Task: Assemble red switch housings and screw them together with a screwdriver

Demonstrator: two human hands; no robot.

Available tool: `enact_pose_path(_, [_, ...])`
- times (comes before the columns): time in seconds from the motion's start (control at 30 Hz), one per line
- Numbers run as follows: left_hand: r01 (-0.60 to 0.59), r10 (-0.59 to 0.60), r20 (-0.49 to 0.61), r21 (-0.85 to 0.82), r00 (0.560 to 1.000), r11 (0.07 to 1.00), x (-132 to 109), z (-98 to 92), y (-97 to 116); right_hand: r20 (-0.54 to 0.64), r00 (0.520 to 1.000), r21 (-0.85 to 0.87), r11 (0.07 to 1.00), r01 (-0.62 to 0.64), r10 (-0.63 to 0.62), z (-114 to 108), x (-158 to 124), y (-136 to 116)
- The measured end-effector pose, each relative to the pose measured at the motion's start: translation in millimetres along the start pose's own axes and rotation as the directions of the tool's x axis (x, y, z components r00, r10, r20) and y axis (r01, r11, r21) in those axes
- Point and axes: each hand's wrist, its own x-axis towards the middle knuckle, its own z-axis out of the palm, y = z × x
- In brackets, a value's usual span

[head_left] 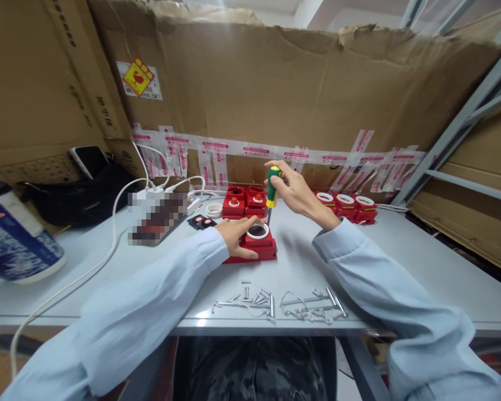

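My right hand [294,192] is wrapped round the green and yellow handle of a screwdriver [272,192]. The screwdriver stands nearly upright, its shaft reaching down to the far right side of a red box [261,252]; where the tip meets it is hidden. A white ring [257,238] with a dark centre sits on top of this box. My left hand [234,236] grips the box from the left, thumb in front and fingers across the far side. Nearer the table edge lie several loose screws [261,295] and T-shaped metal rods [244,304] with thin cords.
Behind the box stand red units with knobs [234,206], white rings [214,210] and black square plates [201,222]. More red boxes [345,207] line the back right. A blue-white cup [19,234], white cable [114,234] and power strip [150,195] occupy the left. Cardboard [250,83] closes the back.
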Motion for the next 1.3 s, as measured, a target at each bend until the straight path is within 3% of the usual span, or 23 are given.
enact_pose_path(0.07, [0.002, -0.002, -0.005, -0.011, 1.000, 1.000, 0.0, 0.5, -0.5, 0.003, 1.000, 0.029, 0.999, 0.022, -0.022, -0.4, 0.6, 0.5])
enact_pose_path(0.23, [-0.001, 0.001, -0.009, -0.017, 1.000, 1.000, 0.2, 0.8, -1.6, -0.124, 0.992, -0.273, 0.960, -0.056, 0.022, 4.0, 0.5, -7.5])
enact_pose_path(0.4, [-0.001, 0.001, 0.005, -0.012, 1.000, 1.000, 0.4, 0.4, -2.1, 0.062, 0.998, -0.070, 0.997, 0.017, -0.013, -3.5, 3.8, -9.9])
enact_pose_path(0.47, [-0.003, 0.003, 0.003, -0.012, 1.000, 1.000, 0.4, 0.2, -1.8, 0.063, 0.997, -0.058, 0.997, 0.054, -0.050, -5.2, 4.5, -9.4])
enact_pose_path(0.6, [-0.003, 0.003, -0.003, -0.008, 1.000, 1.000, 0.4, -0.2, -0.6, -0.081, 0.996, -0.355, 0.933, -0.057, 0.030, -3.5, 2.2, -14.0])
enact_pose_path(0.67, [-0.001, 0.001, 0.002, -0.008, 1.000, 1.000, 0.5, -0.2, -0.4, -0.081, 0.995, -0.437, 0.895, -0.092, 0.063, -4.0, 0.1, -17.3])
enact_pose_path(0.83, [-0.010, 0.010, -0.001, -0.005, 1.000, 1.000, 0.8, 0.3, -0.8, 0.106, 0.994, -0.176, 0.984, 0.030, -0.011, -9.6, -3.3, -17.1])
enact_pose_path(1.03, [-0.002, 0.002, 0.001, 0.012, 1.000, 1.000, 1.1, 0.4, -0.3, -0.057, 0.998, -0.337, 0.940, -0.048, 0.031, -3.4, -5.1, -9.8])
enact_pose_path(1.2, [-0.018, 0.018, -0.014, -0.010, 1.000, 1.000, 1.3, 1.1, -1.4, 0.013, 0.995, -0.059, 0.994, 0.097, -0.096, -2.1, -9.6, -5.5])
enact_pose_path(1.3, [-0.021, 0.021, -0.013, -0.010, 1.000, 1.000, 1.2, 1.5, -2.2, 0.099, 0.986, -0.062, 0.989, 0.137, -0.130, -11.2, -10.3, -8.7])
